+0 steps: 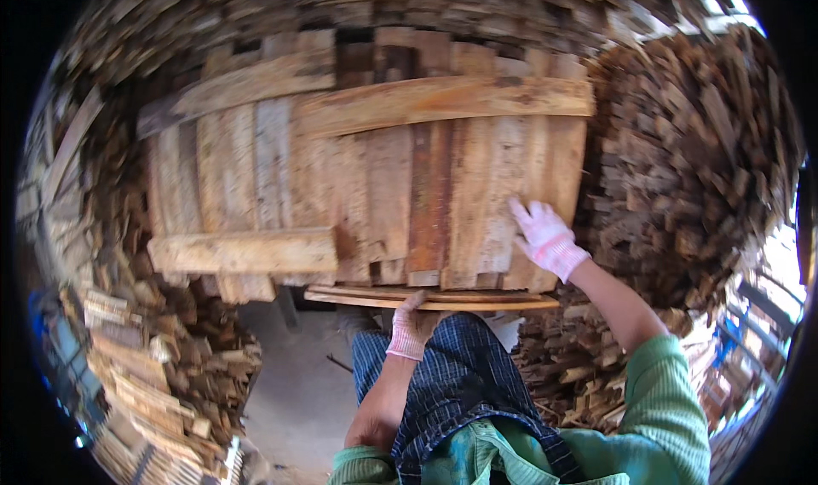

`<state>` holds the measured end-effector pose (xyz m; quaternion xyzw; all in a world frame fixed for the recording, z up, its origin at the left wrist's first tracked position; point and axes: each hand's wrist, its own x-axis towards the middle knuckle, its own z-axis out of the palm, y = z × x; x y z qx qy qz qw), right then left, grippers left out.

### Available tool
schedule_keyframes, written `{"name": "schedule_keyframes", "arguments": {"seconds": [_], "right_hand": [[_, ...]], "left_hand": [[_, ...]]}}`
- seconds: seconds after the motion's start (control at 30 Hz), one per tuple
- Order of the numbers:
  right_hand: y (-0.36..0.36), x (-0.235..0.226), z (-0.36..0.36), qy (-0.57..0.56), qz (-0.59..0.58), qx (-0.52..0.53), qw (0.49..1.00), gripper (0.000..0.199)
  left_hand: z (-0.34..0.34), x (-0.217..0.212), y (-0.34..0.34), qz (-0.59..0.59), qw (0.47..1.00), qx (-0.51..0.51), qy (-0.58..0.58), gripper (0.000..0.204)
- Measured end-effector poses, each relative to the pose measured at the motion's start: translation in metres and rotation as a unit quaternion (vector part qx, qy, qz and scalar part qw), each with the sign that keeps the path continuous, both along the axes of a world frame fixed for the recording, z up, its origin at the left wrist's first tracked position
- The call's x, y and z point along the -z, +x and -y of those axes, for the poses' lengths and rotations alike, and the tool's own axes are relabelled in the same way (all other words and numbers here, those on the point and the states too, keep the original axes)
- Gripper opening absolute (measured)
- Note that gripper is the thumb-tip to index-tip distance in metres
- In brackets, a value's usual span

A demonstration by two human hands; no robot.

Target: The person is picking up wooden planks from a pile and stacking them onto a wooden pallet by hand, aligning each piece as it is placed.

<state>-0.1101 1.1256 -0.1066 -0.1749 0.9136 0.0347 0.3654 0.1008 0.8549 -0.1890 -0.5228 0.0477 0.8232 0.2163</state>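
Observation:
My left hand (411, 330), in a pale pinkish work glove, is closed round a pair of thin wooden boards (503, 301) held level at the near edge of the work surface, in front of my lap. My right hand (547, 238), gloved alike, has its fingers spread over the right part of a row of upright planks (388, 187); whether it presses on them I cannot tell. Across the planks' far end lie a long crosspiece (452, 102) and a shorter, greyer board (247, 89). Another short crosspiece (243, 251) lies along the near left edge.
Rough wood scraps rise in a tall heap (682, 161) on the right and in stacked rows (366, 4) at the back. More loose wood pieces (145, 374) lie at the lower left. Grey floor (294, 383) shows beside my legs in the checked dark-blue apron (460, 357).

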Motion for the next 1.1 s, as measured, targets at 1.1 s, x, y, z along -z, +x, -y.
{"name": "schedule_keyframes", "arguments": {"seconds": [1.1], "right_hand": [[0.06,-0.046,0.115,-0.131,0.05,-0.168,0.976,0.061]], "left_hand": [[0.298,-0.088,-0.213,-0.186,-0.036,0.823,-0.536,0.065]]}}
